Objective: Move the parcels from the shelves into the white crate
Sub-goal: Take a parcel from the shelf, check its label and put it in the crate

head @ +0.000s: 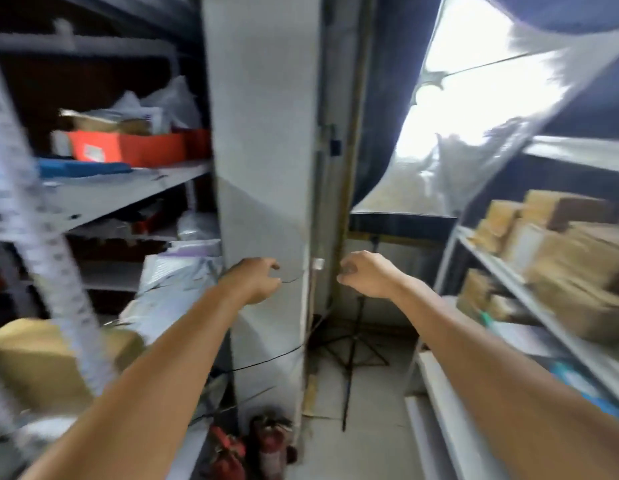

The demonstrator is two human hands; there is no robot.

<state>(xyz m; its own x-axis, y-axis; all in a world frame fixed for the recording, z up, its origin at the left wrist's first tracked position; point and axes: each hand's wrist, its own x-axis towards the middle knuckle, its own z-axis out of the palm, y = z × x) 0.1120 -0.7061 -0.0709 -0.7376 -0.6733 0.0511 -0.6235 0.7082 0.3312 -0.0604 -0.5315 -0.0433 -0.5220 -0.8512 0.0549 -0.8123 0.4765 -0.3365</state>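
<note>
I have both arms stretched forward in the narrow aisle, and neither hand has hold of anything. My left hand [254, 280] hangs in front of the grey pillar [263, 168], fingers loosely hooked with a gap to the thumb. My right hand [365, 275] is level with it, a little apart, fingers loosely curled under. The parcels are on the shelving on both sides. On the left rack [128, 192], grey poly mailers [176, 285] are piled just beside my left wrist, a cardboard box [41, 358] sits lower down, and an orange-red bin [138, 147] of packets stands on the shelf above. On the right rack [543, 317], brown cardboard parcels [560, 244] are stacked across 2 levels, well apart from my right hand. Motion blur smears their labels, so I cannot read them. On the floor ahead stand a black tripod [353, 341] and 2 red fire extinguishers [270, 445] at the pillar's foot.
</note>
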